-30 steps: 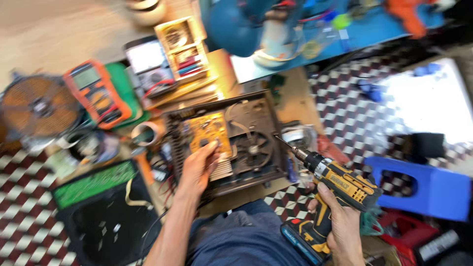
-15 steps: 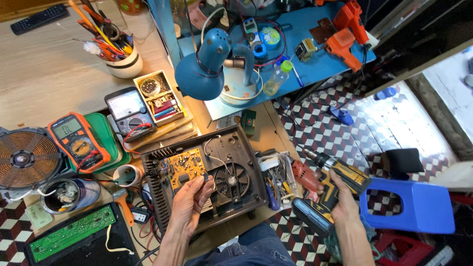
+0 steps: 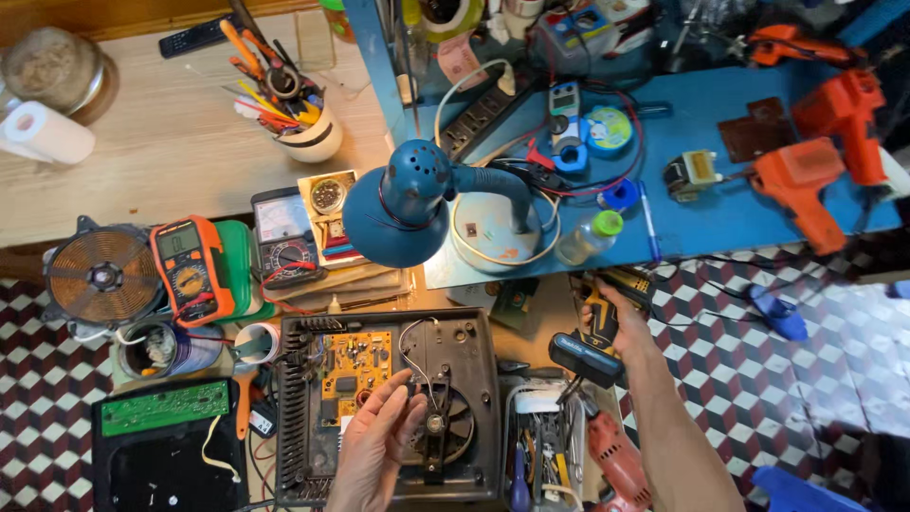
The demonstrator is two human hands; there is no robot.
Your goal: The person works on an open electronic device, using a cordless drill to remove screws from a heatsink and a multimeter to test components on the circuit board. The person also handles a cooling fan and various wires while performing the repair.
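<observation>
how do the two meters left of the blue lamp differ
The orange multimeter has a bright orange case and a small flat screen; the black meter beside it is dark, with a wide pale needle-type dial face. The orange one lies on a green pad, the black one on stacked boards. Both lie face up with a round selector knob.

Cluttered wooden bench (image 3: 171,152), open cooker housing (image 3: 474,332)

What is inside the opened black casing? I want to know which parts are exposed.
Inside the black casing: an orange circuit board, white wires and a round fan. The left hand covers the fan's left part and the board's lower edge.
</observation>
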